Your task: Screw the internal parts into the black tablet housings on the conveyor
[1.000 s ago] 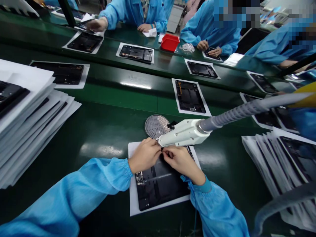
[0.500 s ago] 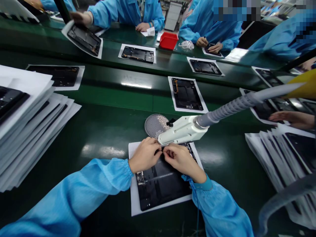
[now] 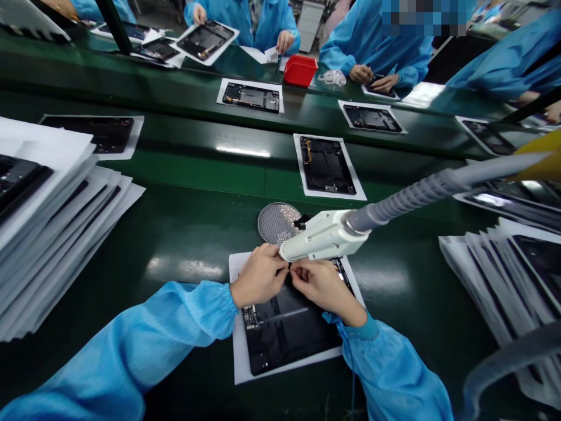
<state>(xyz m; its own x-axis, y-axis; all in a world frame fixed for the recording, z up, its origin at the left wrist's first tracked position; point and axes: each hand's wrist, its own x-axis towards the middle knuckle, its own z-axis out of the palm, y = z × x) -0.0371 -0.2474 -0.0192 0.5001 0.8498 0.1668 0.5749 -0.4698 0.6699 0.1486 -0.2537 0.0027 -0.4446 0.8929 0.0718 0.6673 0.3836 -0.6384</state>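
Observation:
A black tablet housing [image 3: 289, 333] lies on a white sheet [image 3: 242, 362] right in front of me. Over its upper edge, my left hand [image 3: 262, 275] is closed in a pinch, fingertips close to those of my right hand [image 3: 322, 287], which pinches too. Whatever is between the fingertips is too small to make out. A pale nozzle head [image 3: 326, 235] on a ribbed grey hose [image 3: 407, 196] hangs just above both hands. Behind the hands is a round perforated metal disc [image 3: 277, 222], partly covered by the nozzle head.
Stacks of white sheets with dark housings stand at left [image 3: 48, 234] and right [image 3: 495, 275]. Another housing [image 3: 328, 165] lies on a sheet beyond the disc, more along the line. A red bin [image 3: 300, 70] stands by people in blue sleeves. A grey hose [image 3: 504, 356] curves at lower right.
My hands have hardly moved. Across the line, a person's hand has brought a housing on a sheet rightward. Housings on the far belt have shifted right, nearer ones left. The hand at far right is gone.

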